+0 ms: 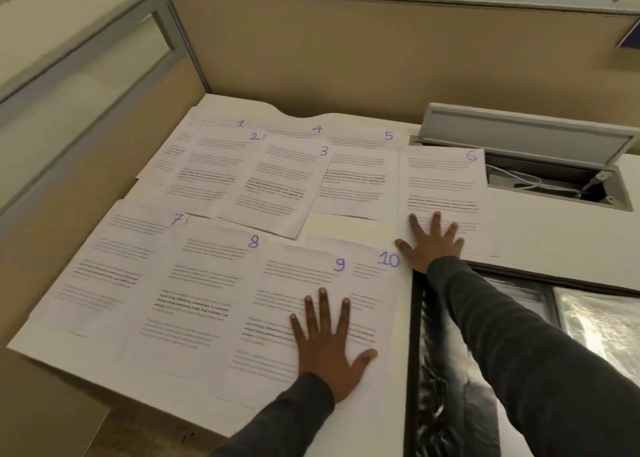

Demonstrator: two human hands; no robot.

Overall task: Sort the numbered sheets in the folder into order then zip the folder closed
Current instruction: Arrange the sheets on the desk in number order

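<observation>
Fingers [323, 304] spread flat, your left hand [329, 349] and right hand [434, 247] press sheets [207, 283] laid 1–10 on the table [554, 235]; stacking, zipping the apparent folder [450, 370] remain.

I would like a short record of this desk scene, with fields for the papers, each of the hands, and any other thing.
papers: ten white printed paper sheets, hand-numbered 1 to 10 in blue, spread on the white desk
far row: 1 to 6
near row: 7 to 10
left hand: flat, fingers spread, on sheet 9
right hand: flat, fingers spread, on the near part of sheet 6
other: grey cable hatch, lid raised, beyond sheet 6
</observation>
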